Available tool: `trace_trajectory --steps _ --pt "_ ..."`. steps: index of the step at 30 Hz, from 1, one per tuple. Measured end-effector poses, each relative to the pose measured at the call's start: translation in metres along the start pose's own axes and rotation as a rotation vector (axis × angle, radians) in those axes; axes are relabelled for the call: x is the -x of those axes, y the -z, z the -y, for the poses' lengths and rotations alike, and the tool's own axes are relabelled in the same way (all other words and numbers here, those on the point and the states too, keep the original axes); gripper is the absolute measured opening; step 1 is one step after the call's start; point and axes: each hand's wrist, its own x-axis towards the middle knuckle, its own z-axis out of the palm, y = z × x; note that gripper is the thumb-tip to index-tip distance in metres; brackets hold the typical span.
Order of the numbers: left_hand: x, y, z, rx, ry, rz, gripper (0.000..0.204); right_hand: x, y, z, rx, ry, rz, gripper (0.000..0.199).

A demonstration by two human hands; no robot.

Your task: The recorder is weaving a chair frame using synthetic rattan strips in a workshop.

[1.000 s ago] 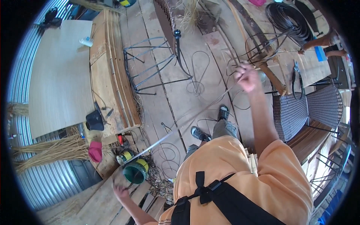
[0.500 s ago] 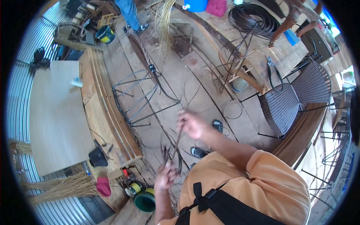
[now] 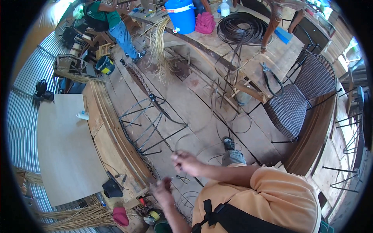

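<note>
My right hand (image 3: 187, 163) is in front of my body, fingers pinched together, with a thin dark weaving strand (image 3: 175, 140) rising blurred from them. Lower and to the left is my left hand (image 3: 163, 193); motion smears its fingers, so what they hold is unclear. Just beyond the hands lies a metal chair frame (image 3: 153, 116) with a partly woven dark brown back (image 3: 138, 79). More loose strands (image 3: 188, 200) curl on the floor near my left hand.
A workbench (image 3: 272, 58) at the right bears a coil of dark strand (image 3: 243, 29), pliers (image 3: 268, 75) and a blue water cooler (image 3: 180, 16). A finished woven chair (image 3: 287, 108) stands beside it. Left are stacked boards (image 3: 107, 128) and a pale panel (image 3: 64, 147). A person (image 3: 116, 27) stands far left.
My view has tilted up, bringing in the person and the cooler. My right hand has moved down and left; the dark strands gripped by my left hand earlier no longer show clearly there.
</note>
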Motion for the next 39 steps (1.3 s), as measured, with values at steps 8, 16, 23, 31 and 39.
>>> trace_trajectory --steps 8,16,23,31,39 --pt "0.019 0.068 0.030 0.445 0.449 0.427 0.029 0.006 0.022 0.058 -0.260 0.024 -0.100 0.012" --pt "0.005 0.262 0.101 0.061 0.418 -0.056 0.030 -0.003 0.155 0.076 -0.312 -0.038 -0.378 0.015" --pt "-0.015 0.204 0.125 0.348 0.596 0.005 0.016 0.020 0.167 0.045 0.169 0.046 -0.544 0.016" --pt "-0.059 -0.058 0.105 -0.586 -0.211 0.887 0.014 0.047 0.111 -0.020 1.489 0.077 -0.209 0.023" --pt "-0.093 -0.074 0.036 0.818 0.512 0.823 0.005 0.074 0.179 -0.044 1.557 -0.264 0.269 0.030"
